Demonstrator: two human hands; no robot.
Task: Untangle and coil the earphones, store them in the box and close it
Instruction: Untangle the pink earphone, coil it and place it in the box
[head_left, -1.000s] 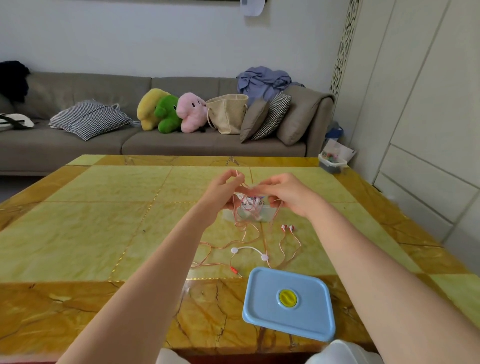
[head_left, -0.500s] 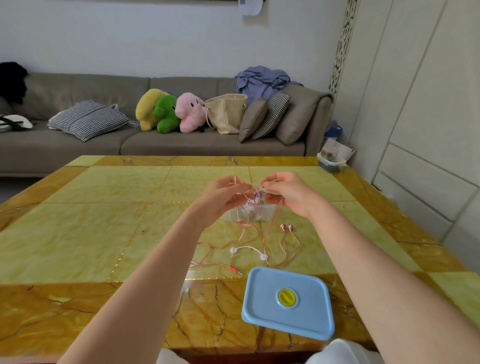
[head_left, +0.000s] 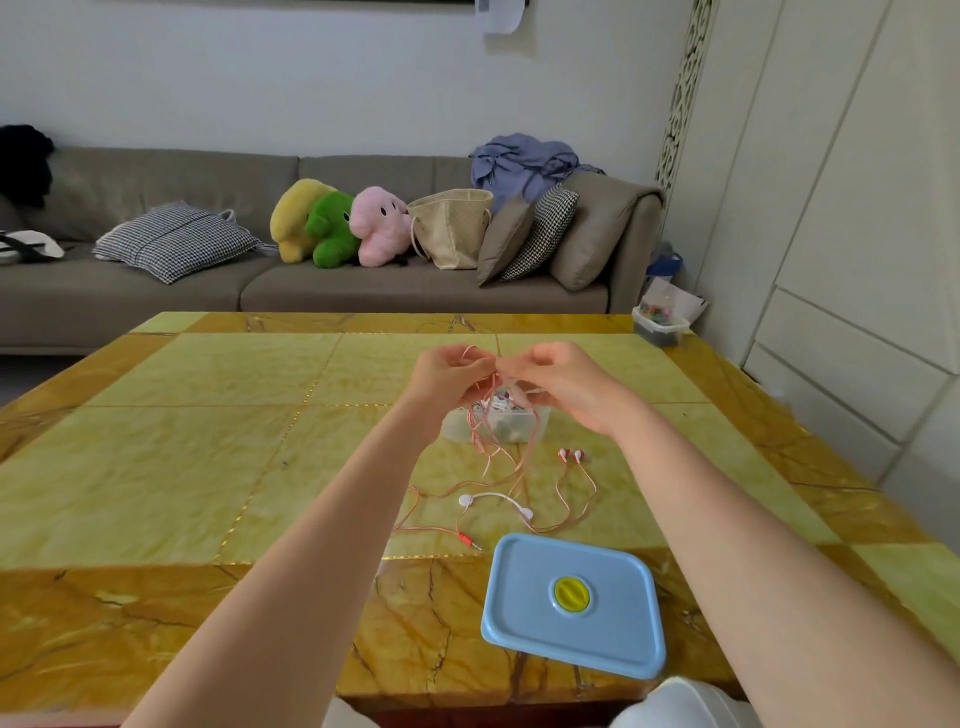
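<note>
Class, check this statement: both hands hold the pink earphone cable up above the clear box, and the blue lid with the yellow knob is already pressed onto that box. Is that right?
Not quite. The blue lid is not on the clear box; the head view shows it lying on the table near the front edge, apart from the box. The rest holds: the left hand and right hand hold the pink earphone cable above the box.

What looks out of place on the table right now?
Nothing is spilled or broken. The pink earphone cable is still tangled, hanging from both hands, left hand and right hand, and sprawling loose over the table. The blue lid lies off the box, as expected.
</note>
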